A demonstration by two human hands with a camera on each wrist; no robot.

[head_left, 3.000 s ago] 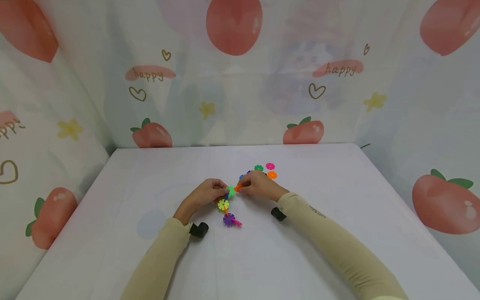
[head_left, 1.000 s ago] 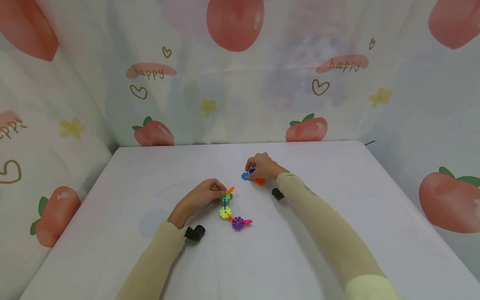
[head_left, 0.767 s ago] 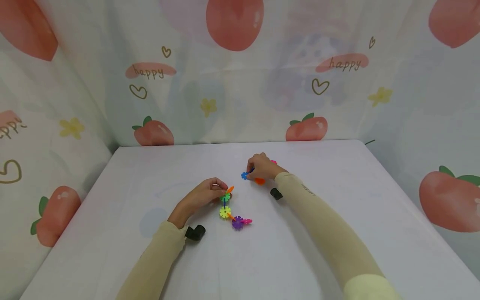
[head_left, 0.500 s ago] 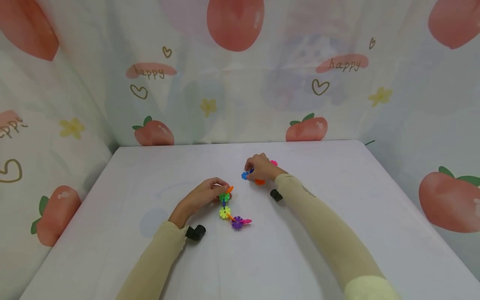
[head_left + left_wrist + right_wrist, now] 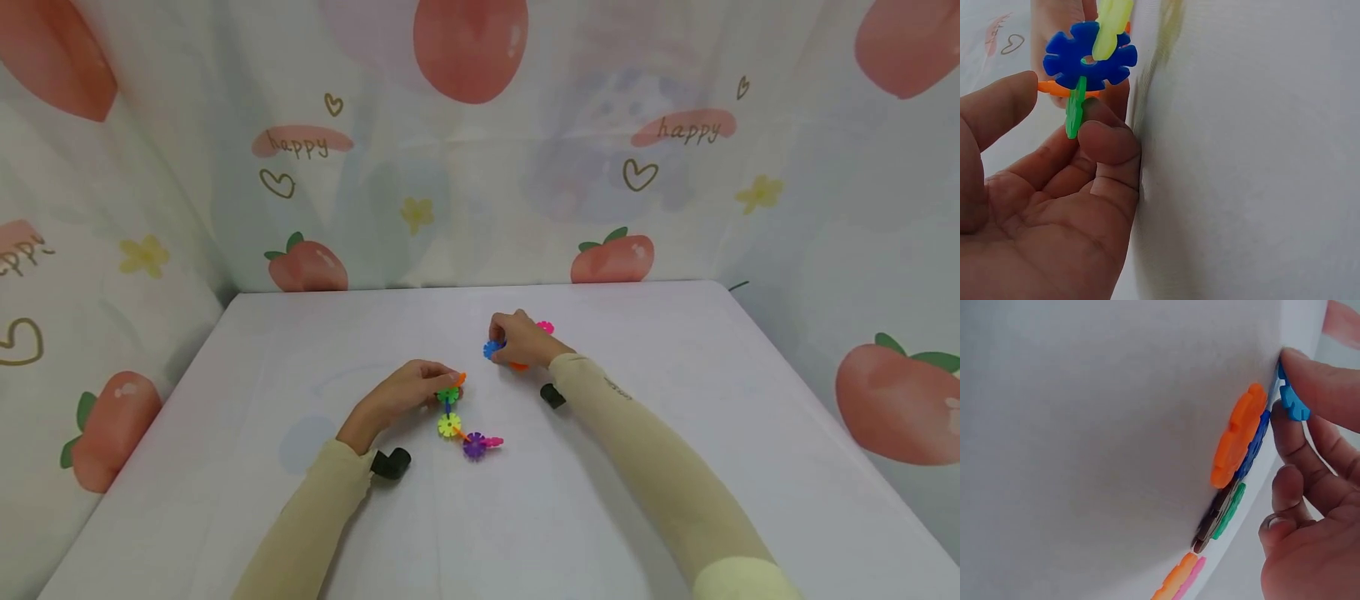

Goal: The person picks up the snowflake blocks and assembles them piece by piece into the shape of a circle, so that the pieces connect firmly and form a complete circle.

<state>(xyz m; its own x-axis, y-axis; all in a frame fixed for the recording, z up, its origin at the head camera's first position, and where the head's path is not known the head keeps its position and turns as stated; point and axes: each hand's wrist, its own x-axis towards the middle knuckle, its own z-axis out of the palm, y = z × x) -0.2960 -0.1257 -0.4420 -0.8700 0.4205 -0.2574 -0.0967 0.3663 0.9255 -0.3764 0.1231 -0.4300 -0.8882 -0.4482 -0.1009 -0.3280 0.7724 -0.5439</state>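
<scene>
My left hand holds the top end of a chain of slotted, snowflake-shaped plastic discs. There, an orange disc and a green disc lie between thumb and curled fingers. A dark blue disc links the green one to a yellow disc. Farther along the chain come a thin orange piece, a purple disc and a pink disc. Farther back, my right hand pinches a light blue disc between thumb and finger, tilted close over the table.
Loose discs lie under and beside the right hand: orange, dark blue, dark brown, green, with another orange and pink nearby. White cloth covers the table; a printed curtain stands behind it.
My right hand has left the chain's orange disc, moved back to the loose discs and taken hold of the light blue one. The left hand keeps the chain, whose lower end has swung right.
</scene>
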